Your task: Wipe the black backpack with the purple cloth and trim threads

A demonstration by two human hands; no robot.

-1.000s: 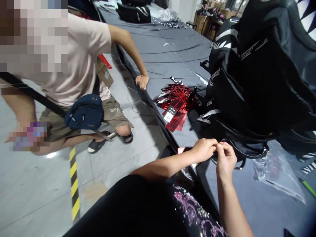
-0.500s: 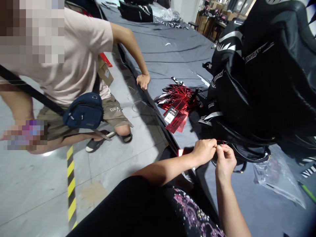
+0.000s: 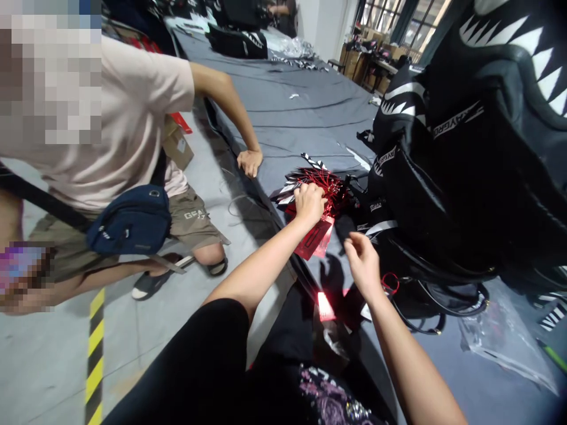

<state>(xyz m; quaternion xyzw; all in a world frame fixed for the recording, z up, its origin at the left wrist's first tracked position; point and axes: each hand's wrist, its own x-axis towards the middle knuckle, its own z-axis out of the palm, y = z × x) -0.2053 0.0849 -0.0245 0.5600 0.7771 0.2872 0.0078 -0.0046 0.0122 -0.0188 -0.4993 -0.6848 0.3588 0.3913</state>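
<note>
My left hand is over a bunch of hang tags with red strings, its fingers curled down onto them. Beneath it, red tags spread toward the table's near edge. To the right, my right hand hangs above the table with fingers loosely bent and apart, nothing visible in it. Just beyond its wrist, a loop of red string shows at the handle of a black bag with white shark teeth. The fingertips of my left hand are partly hidden among the strings.
A person with a blue waist bag is at the left, one hand resting on the edge of the grey-covered table. A clear plastic bag lies at the right. Another black bag lies at the far end.
My hands, together at the red string by the bag before, have parted. The left moved up and left onto the tags; the right let go of the string and shifted left.
</note>
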